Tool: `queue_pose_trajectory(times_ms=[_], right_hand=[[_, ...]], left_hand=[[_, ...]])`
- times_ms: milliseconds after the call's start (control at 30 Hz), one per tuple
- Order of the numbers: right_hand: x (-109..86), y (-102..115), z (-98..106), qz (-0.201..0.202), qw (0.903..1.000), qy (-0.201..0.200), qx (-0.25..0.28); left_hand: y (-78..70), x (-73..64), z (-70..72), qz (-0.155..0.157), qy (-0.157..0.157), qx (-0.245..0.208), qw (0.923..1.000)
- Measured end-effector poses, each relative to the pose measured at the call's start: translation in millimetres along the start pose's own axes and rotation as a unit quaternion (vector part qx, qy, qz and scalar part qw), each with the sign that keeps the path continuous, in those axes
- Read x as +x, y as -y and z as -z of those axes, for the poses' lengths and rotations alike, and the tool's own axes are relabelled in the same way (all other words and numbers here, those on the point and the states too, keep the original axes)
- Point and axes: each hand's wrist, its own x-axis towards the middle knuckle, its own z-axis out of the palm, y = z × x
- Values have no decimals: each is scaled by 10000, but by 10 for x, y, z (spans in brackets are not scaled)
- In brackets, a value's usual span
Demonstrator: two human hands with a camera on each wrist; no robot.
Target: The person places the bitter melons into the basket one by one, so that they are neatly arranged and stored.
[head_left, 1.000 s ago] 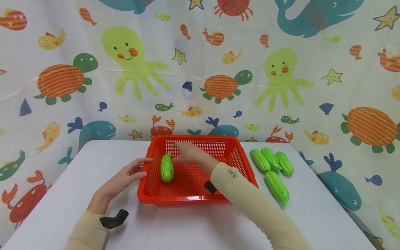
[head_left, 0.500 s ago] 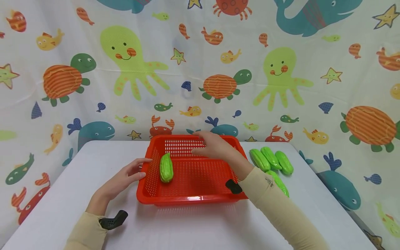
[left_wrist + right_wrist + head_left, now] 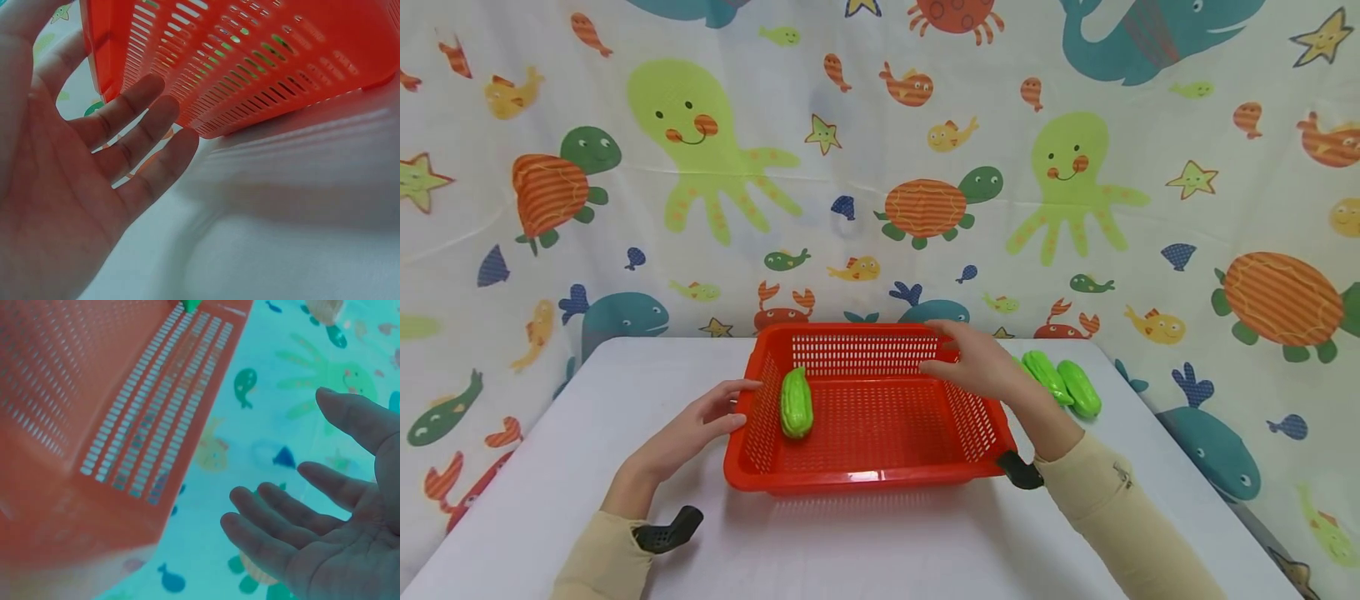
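Note:
A red plastic basket stands on the white table. One bright green, ridged, gourd-like vegetable lies inside it, along the left wall. My left hand is at the basket's left rim, its fingers loosely extended; the left wrist view shows the fingertips against the slotted outer wall. Over the basket's right side hovers my right hand, fingers spread and holding nothing. In the right wrist view its palm faces the basket from beyond the rim. More green vegetables lie right of the basket, partly hidden by the right hand and forearm.
A white table carries the basket and the vegetables. Behind it hangs a curtain printed with sea animals. Each wrist wears a black camera mount.
My right hand has moved right, away from the vegetable in the basket, across to the right side. The left hand and the basket have stayed nearly still.

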Motion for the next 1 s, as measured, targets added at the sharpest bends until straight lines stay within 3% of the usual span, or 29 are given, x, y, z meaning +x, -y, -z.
queue_pose_trajectory(times_ms=[300, 500, 1000], right_hand=[[-252, -316, 89, -300, 9975, -410, 490], [-425, -569, 136, -458, 9957, -681, 420], [-717, -1071, 202, -1154, 9925, -408, -33]], left_hand=[[18, -10, 10, -59, -26, 0, 10000], [18, -14, 17, -138, 12, -15, 9999], [17, -18, 8, -173, -15, 23, 9998]])
